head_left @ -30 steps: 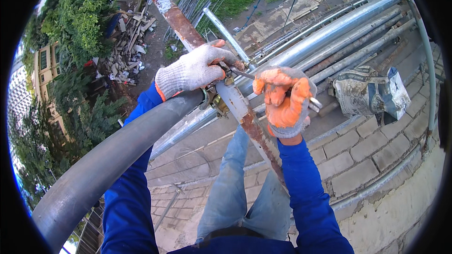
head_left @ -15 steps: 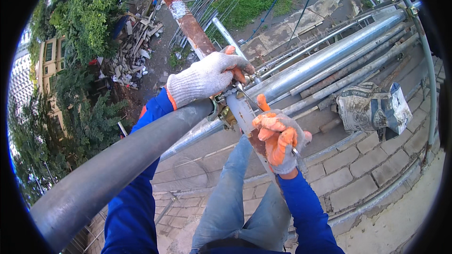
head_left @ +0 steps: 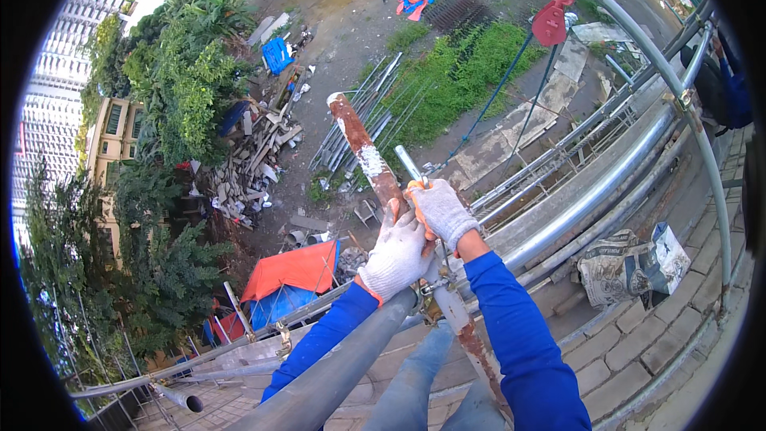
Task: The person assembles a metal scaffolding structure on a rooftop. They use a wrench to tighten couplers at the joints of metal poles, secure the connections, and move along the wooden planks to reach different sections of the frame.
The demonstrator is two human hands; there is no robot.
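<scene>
While left hand (head_left: 395,257) and right hand (head_left: 444,211) curl part-closed at rusty pipe (head_left: 361,148), can't tell grip; far end juts free over yard (head_left: 339,40).

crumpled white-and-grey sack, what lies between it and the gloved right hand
In the head view, long metal pipes, one shiny silver, lie between the gloved right hand and the crumpled white-and-grey sack.

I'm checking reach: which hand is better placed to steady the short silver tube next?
The right hand, probably: it's beside the short silver tube; the left hand is farther off, by the rusty pole.
</scene>
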